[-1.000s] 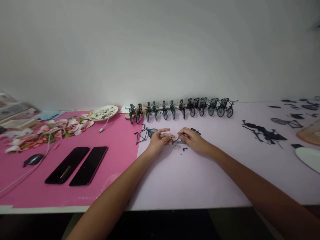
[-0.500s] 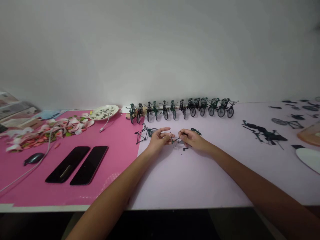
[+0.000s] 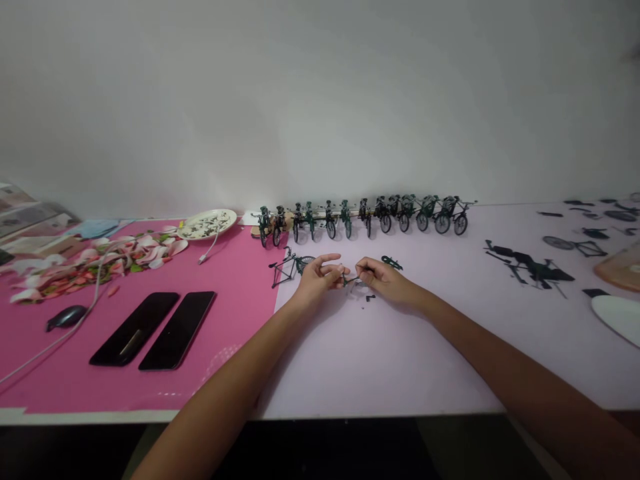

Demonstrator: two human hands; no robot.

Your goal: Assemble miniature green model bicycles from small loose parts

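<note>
My left hand (image 3: 320,277) and my right hand (image 3: 383,279) meet over the pale lilac table (image 3: 390,353), both pinched on a small dark green model bicycle part (image 3: 351,281) held between them. A few tiny dark bits (image 3: 369,299) lie on the table just below the hands. A partly built miniature bicycle (image 3: 290,267) lies just left of my left hand. A small green piece (image 3: 391,263) rests just behind my right hand. Behind both, a row of finished green miniature bicycles (image 3: 363,215) stands along the wall.
On the pink mat (image 3: 165,387) lie two black phones (image 3: 155,329), a dark mouse (image 3: 65,317) with a cable, a pile of pink petals (image 3: 100,263) and a white plate (image 3: 209,224). Loose black bicycle parts (image 3: 530,267) and another white plate (image 3: 620,317) sit at the right.
My right hand has shifted slightly left and back, uncovering the small green piece behind it. The left hand keeps its pinch in place.
</note>
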